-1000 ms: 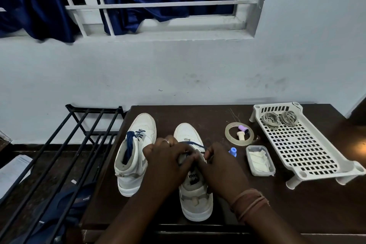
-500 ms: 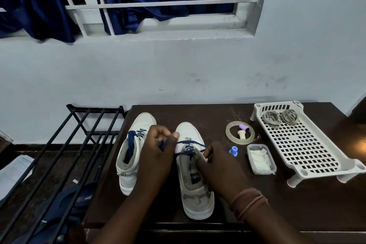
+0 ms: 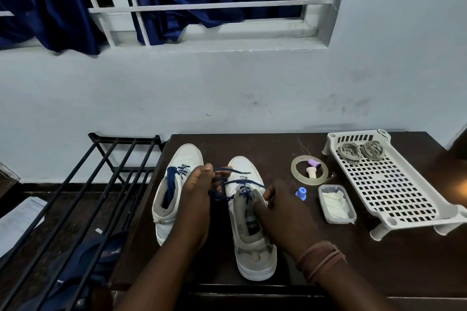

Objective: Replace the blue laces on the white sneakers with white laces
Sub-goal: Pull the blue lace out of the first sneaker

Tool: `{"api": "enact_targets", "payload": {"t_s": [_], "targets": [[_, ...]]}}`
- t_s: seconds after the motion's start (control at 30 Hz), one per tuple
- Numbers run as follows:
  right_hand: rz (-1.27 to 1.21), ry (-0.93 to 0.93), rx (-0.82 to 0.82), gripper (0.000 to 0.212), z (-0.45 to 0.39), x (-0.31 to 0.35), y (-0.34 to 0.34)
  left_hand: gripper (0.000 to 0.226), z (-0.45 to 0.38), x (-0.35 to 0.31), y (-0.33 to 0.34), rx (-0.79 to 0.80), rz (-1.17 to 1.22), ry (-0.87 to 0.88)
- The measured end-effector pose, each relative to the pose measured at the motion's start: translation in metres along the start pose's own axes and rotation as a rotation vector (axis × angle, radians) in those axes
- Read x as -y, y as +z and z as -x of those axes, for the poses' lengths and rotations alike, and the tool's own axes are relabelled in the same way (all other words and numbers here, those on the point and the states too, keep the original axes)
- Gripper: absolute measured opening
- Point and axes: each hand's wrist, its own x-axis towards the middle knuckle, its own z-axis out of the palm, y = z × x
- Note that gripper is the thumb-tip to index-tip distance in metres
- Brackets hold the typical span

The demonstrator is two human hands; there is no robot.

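The job is barely begun. On the bench [image 3: 290, 267] the left hand [image 3: 199, 194] pinches a loosened blue lace [image 3: 228, 182] drawn out of the right-side sneaker [image 3: 250, 240], while the right hand [image 3: 280, 209] steadies that shoe's collar, its fingers seemingly curled over the edge. The other sneaker [image 3: 177, 184] is fully blue-laced (untouched). Pale coils, probably the white laces [image 3: 361, 150], wait in the white rack [image 3: 394, 194].

We had our left hand [image 3: 195, 192] raised, fingers curled in a pinch, thumb up top. Our right hand [image 3: 280, 212] sat lower with fingers bent down, knuckles toward us, a brown band round that wrist.
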Motion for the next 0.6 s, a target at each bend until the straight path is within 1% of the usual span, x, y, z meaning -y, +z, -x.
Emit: {"api": "enact_targets", "payload": {"t_s": [0.03,0.07,0.13,0.17,0.23,0.3,0.37,0.43,0.47,0.6], "targets": [[-0.003,-0.019,0.005,0.019,0.000,0.000,0.001,0.030,-0.001,-0.002,0.000,-0.032,-0.048,0.007],[-0.005,-0.053,0.004,0.018,-0.001,0.000,0.003,0.025,-0.002,0.000,-0.001,-0.077,-0.150,0.032],[0.011,-0.165,-0.012,0.020,-0.001,0.001,0.005,0.012,-0.001,0.006,-0.002,-0.168,-0.355,0.097],[0.031,-0.225,-0.015,0.023,-0.002,0.002,0.005,0.011,0.002,0.007,0.000,-0.186,-0.426,0.128],[0.066,-0.293,-0.013,0.026,-0.005,0.004,0.006,0.018,0.005,0.010,-0.001,-0.194,-0.573,0.216],[0.025,-0.274,0.014,0.027,-0.010,0.004,0.008,0.021,0.009,0.010,0.000,-0.193,-0.739,0.352],[-0.026,-0.242,0.027,0.025,-0.014,0.002,0.010,0.028,0.013,0.014,0.000,-0.216,-0.909,0.432],[-0.010,-0.246,0.014,0.027,-0.018,0.000,0.013,0.027,0.017,0.015,0.001,-0.208,-1.032,0.419],[0.001,-0.255,0.003,0.028,-0.018,-0.001,0.013,0.026,0.020,0.014,0.001,-0.189,-1.043,0.368],[0.014,-0.230,0.012,0.037,-0.021,-0.001,0.011,0.022,0.020,0.006,-0.003,-0.193,-0.961,0.111]]}}
